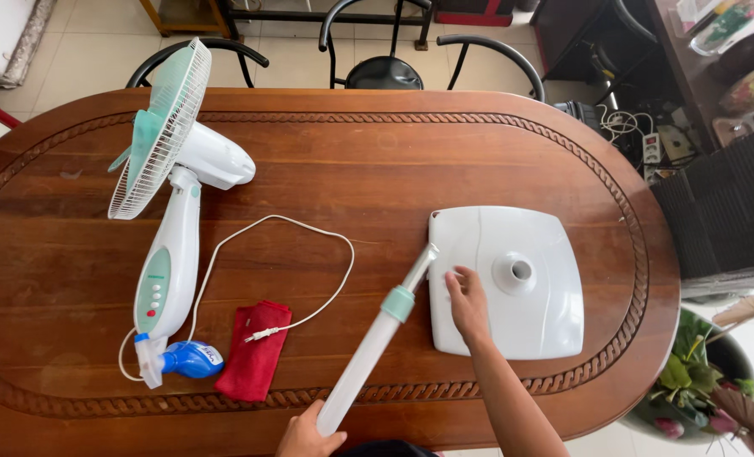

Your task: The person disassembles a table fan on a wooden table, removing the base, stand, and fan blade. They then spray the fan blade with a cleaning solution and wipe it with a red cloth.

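The worktop (377, 169) is reddish-brown wood with a rope-pattern border. The fan head (170, 127) is white with mint-green blades. The base (512, 279) is white, the pole (373, 347) white with a mint collar, the cloth (254, 351) red, the bottle (191, 360) blue.

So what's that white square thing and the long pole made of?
The square base looks like smooth white plastic, slightly glossy, with moulded rounded edges. The pole looks like white plastic too, with a pale green collar; its thinner upper end shines like metal. The right hand touches the base; the left hand holds the pole.
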